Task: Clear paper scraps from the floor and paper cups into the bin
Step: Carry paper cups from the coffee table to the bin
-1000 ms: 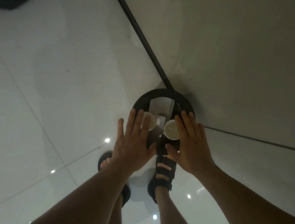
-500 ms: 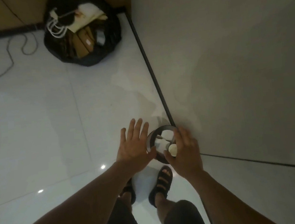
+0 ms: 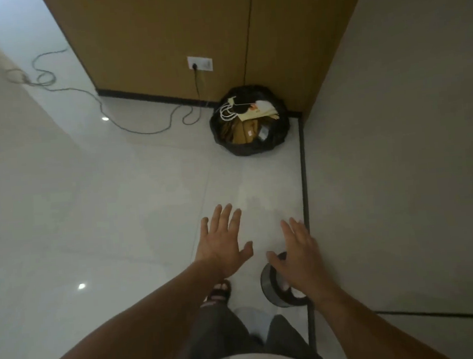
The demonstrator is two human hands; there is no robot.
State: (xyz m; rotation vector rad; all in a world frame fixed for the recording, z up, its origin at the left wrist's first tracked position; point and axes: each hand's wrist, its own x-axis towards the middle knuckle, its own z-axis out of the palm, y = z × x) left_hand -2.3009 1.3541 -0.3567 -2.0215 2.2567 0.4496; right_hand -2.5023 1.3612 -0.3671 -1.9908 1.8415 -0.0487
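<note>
A small round black bin [image 3: 269, 285] stands on the white tiled floor beside the grey wall, mostly covered by my right arm. A bit of white paper cup [image 3: 298, 293] shows inside it. My right hand [image 3: 298, 255] hovers over the bin with fingers straight and spread, holding nothing. My left hand [image 3: 223, 240] is stretched out flat to the left of the bin, above the floor, also with nothing in it. No paper scraps show on the floor in view.
A black rubbish bag [image 3: 249, 127] full of paper bags and cardboard sits in the far corner. A cable [image 3: 146, 131] trails across the floor from a wall socket [image 3: 199, 63] on the brown panel. The grey wall runs along the right; my sandalled foot [image 3: 218, 291] is below.
The view has risen from close above the bin to standing height. Both hands lifted away from the cups in the bin and now hang open above it.
</note>
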